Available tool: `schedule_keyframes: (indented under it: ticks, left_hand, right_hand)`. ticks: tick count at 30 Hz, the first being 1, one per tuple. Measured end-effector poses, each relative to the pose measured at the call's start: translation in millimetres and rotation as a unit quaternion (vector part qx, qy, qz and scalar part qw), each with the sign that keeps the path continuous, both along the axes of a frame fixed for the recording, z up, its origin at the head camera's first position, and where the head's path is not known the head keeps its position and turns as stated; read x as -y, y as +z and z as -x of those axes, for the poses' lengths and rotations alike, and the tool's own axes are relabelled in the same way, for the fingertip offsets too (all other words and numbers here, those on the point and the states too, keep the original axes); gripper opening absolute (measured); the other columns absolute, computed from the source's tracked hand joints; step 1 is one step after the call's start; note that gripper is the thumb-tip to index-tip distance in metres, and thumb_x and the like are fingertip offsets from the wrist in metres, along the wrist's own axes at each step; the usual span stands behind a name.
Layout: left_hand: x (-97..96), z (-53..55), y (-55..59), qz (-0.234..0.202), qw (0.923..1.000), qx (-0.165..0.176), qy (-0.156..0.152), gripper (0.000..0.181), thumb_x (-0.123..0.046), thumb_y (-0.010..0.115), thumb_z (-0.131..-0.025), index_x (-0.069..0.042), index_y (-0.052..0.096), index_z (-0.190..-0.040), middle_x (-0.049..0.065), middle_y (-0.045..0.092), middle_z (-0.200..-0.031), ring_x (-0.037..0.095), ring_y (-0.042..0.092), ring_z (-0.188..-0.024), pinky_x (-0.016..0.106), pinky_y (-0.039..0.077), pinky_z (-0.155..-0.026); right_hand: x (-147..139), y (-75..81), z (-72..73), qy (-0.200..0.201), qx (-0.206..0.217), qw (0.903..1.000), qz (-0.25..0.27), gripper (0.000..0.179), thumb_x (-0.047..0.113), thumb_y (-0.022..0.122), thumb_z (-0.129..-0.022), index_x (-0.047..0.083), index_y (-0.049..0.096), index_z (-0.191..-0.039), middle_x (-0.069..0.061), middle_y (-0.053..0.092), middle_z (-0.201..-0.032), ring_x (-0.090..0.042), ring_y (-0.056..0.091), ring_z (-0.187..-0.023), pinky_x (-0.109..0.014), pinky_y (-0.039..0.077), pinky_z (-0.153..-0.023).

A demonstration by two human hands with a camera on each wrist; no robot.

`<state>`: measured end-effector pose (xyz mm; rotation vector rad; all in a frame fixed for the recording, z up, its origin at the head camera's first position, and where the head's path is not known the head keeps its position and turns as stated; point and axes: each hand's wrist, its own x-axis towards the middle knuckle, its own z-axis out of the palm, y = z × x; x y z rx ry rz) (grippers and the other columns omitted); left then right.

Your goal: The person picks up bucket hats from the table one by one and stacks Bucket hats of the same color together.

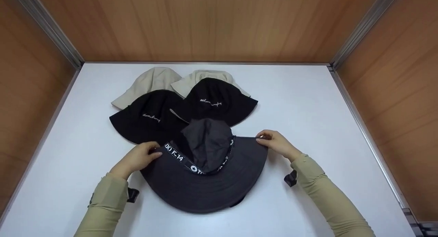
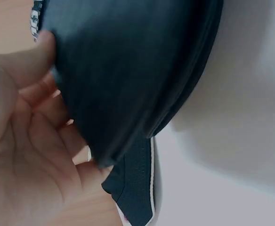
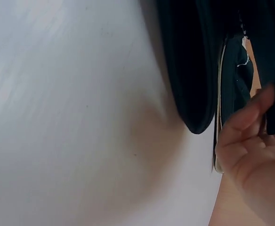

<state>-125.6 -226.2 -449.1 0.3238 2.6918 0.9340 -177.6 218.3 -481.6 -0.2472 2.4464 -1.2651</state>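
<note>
A dark grey wide-brimmed sun hat (image 1: 202, 192) is spread toward the front of the table, its brim facing me and its crown pointing away. Lettering runs along the band inside it. My left hand (image 1: 138, 158) pinches the brim at its left end; in the left wrist view the thumb lies on the hat's dark fabric (image 2: 114, 70). At the opposite end of the brim, my right hand (image 1: 279, 144) pinches the edge between thumb and fingers. The hat's crown overlaps the black bucket hats behind it.
Two black bucket hats with white script, one at left (image 1: 150, 117) and one at right (image 1: 215, 100), lie behind. Beyond them are two beige hats, left (image 1: 154, 79) and right (image 1: 208, 75). Wooden panels (image 1: 219, 24) wall in the white table (image 1: 308, 100).
</note>
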Motion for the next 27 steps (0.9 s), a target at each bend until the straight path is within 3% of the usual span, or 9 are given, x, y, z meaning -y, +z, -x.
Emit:
schedule_keyframes:
  ticks: [5,11,16,22,27]
  left_hand:
    - [-5.4,-0.7,-8.4,0.032,0.9991,-0.008,0.026,0.017,-0.013,0.058,-0.093,0.001,0.061,-0.102,0.020,0.064,-0.096,0.032,0.060,-0.088,0.050,0.047,-0.081]
    - [-11.7,-3.8,-14.2,0.080,0.9949,-0.007,0.061,0.037,-0.018,0.058,-0.093,0.007,0.053,-0.120,0.032,0.055,-0.111,0.048,0.051,-0.107,0.057,0.041,-0.092]
    - [-15.0,-7.0,-18.3,0.110,0.9922,-0.022,0.055,0.033,-0.018,0.057,-0.094,0.006,0.056,-0.117,0.030,0.056,-0.110,0.048,0.052,-0.105,0.058,0.042,-0.089]
    - [-13.4,-8.6,-18.1,0.078,0.9946,-0.043,0.053,0.030,-0.016,0.058,-0.093,0.006,0.058,-0.113,0.029,0.056,-0.112,0.047,0.051,-0.108,0.057,0.041,-0.092]
    - [-7.1,-8.2,-11.9,0.028,0.9979,-0.055,0.023,0.024,-0.014,0.064,-0.090,0.004,0.060,-0.105,0.026,0.055,-0.115,0.043,0.048,-0.111,0.056,0.039,-0.095]
  right_hand:
    - [-1,-6.1,2.2,0.009,-0.011,0.9988,-0.047,0.026,0.021,0.059,-0.093,0.001,0.064,-0.108,-0.012,0.066,-0.098,-0.017,0.057,-0.086,-0.029,0.045,-0.079]
    - [1,-9.5,0.4,0.007,-0.042,0.9957,-0.082,0.023,0.018,0.061,-0.091,0.000,0.064,-0.104,-0.014,0.066,-0.096,-0.023,0.058,-0.087,-0.035,0.046,-0.080]
    - [3,-12.0,-0.5,0.010,-0.060,0.9923,-0.108,0.022,0.018,0.062,-0.091,0.000,0.065,-0.102,-0.012,0.064,-0.093,-0.021,0.055,-0.082,-0.033,0.044,-0.075]
    - [1,-7.7,-2.5,-0.001,-0.071,0.9935,-0.089,0.019,0.015,0.063,-0.090,0.000,0.065,-0.102,-0.013,0.064,-0.094,-0.021,0.055,-0.081,-0.032,0.043,-0.075]
    - [-2,-0.7,-5.2,-0.014,-0.093,0.9939,-0.059,0.017,0.012,0.064,-0.088,0.001,0.065,-0.102,-0.014,0.065,-0.096,-0.022,0.056,-0.085,-0.032,0.043,-0.076]
